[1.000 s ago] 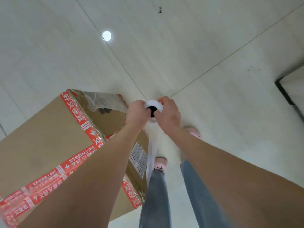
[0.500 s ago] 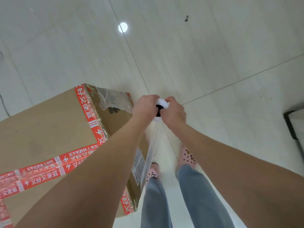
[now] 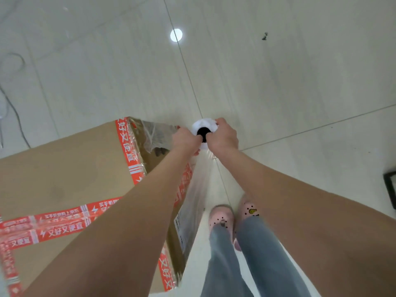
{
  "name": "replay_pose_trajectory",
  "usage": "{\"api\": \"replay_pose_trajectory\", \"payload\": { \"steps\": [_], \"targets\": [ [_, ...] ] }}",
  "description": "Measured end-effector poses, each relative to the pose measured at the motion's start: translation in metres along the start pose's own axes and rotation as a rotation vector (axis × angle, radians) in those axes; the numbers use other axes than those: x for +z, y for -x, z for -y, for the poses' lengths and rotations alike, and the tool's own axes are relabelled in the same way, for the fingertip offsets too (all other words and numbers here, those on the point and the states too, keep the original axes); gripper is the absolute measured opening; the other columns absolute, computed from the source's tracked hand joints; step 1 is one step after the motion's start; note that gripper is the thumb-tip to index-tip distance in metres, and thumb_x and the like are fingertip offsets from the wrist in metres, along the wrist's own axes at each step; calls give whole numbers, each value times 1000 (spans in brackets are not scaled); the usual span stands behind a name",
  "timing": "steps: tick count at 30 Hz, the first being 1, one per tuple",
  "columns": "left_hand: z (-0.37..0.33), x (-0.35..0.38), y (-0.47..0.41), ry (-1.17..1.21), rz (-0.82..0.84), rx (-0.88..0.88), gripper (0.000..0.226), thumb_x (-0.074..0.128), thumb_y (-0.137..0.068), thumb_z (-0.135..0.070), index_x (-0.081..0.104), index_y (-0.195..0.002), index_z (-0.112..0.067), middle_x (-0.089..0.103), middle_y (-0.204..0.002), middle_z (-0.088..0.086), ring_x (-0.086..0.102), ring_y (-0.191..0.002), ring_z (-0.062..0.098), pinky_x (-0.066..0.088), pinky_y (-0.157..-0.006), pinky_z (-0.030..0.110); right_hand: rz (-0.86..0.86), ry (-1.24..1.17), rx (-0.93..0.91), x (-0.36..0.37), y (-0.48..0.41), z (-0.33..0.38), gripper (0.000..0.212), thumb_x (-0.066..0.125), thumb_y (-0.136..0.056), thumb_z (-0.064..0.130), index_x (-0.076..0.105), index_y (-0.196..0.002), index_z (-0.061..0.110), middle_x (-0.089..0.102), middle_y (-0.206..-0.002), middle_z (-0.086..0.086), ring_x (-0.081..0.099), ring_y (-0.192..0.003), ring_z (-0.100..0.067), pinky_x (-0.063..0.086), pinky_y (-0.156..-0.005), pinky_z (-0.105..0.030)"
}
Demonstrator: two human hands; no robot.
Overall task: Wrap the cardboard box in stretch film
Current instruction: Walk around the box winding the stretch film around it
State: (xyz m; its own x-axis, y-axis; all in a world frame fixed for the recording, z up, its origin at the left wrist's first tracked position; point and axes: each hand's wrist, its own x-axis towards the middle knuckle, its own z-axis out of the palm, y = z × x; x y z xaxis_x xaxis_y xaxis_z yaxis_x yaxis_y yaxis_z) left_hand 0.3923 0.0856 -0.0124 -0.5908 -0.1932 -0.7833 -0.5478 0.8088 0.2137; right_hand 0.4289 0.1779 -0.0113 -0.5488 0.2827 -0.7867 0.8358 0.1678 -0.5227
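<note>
A tall cardboard box (image 3: 64, 174) with red printed tape stands on the floor at the left. A white roll of stretch film (image 3: 203, 126) is held upright beside its right face, its dark core facing me. My left hand (image 3: 185, 140) and my right hand (image 3: 224, 136) both grip the top of the roll from either side. Clear film (image 3: 198, 189) stretches from the roll down along the box's right face. Crumpled film clings to the box's upper far corner. The lower part of the roll is hidden behind my hands.
Pale floor tiles (image 3: 278, 82) surround the box. My two feet in pink clogs (image 3: 220, 217) stand just right of the box. A grey cable (image 3: 15, 108) runs along the floor at far left. A dark-framed object (image 3: 390, 189) sits at the right edge.
The view has swung as I walked round the box; its right face now shows more film along it. Both hands have kept their grip on the roll.
</note>
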Motion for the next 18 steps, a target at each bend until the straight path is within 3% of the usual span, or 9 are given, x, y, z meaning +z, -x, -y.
{"api": "replay_pose_trajectory", "payload": {
  "steps": [1, 3, 6, 9, 12, 18],
  "targets": [
    [-2, 1, -1, -79, 2, 44, 30, 57, -90, -17, 57, -115, -1, 65, -91, 9, 63, -67, 18, 52, -52, 25, 3, 9, -4, 0, -1, 0, 34, 52, -88, 11, 52, -121, 18, 59, -112, -6, 55, -88, -25, 37, -69, -28],
    [-7, 2, -2, -310, -32, 201, 36, 55, -90, -18, 51, -123, -6, 63, -111, 11, 62, -94, 26, 46, -66, 30, 4, 18, -6, -1, -2, 0, 33, 53, -86, 11, 54, -118, 19, 61, -111, -4, 58, -90, -25, 39, -68, -28],
    [-20, -4, -3, -608, -95, 488, 51, 53, -89, -13, 41, -138, -18, 58, -120, 7, 59, -108, 29, 44, -73, 35, -1, 39, 12, -2, -3, 2, 32, 54, -88, 14, 54, -118, 21, 62, -111, -4, 58, -87, -23, 40, -69, -28],
    [-39, -13, -8, -788, -3, 561, 48, 50, -84, -23, 51, -132, -20, 59, -118, 6, 59, -108, 29, 45, -74, 32, 9, 92, 26, -5, -7, 7, 38, 58, -87, 17, 52, -125, 20, 62, -115, -5, 59, -92, -24, 42, -73, -28],
    [-49, -21, -16, -848, 30, 546, 29, 51, -80, -14, 65, -105, -11, 63, -98, 8, 62, -96, 30, 41, -66, 28, -1, 133, 44, -9, -12, 15, 38, 61, -85, 18, 53, -122, 18, 63, -109, -7, 61, -93, -26, 46, -75, -31],
    [-51, -44, -36, -676, -36, 462, 14, 51, -81, -7, 62, -89, -8, 59, -85, 9, 59, -80, 28, 40, -62, 29, -24, 311, -48, -6, -28, 49, 26, 60, -83, 21, 59, -109, 21, 64, -94, -1, 57, -80, -23, 43, -66, -29]
  ]
}}
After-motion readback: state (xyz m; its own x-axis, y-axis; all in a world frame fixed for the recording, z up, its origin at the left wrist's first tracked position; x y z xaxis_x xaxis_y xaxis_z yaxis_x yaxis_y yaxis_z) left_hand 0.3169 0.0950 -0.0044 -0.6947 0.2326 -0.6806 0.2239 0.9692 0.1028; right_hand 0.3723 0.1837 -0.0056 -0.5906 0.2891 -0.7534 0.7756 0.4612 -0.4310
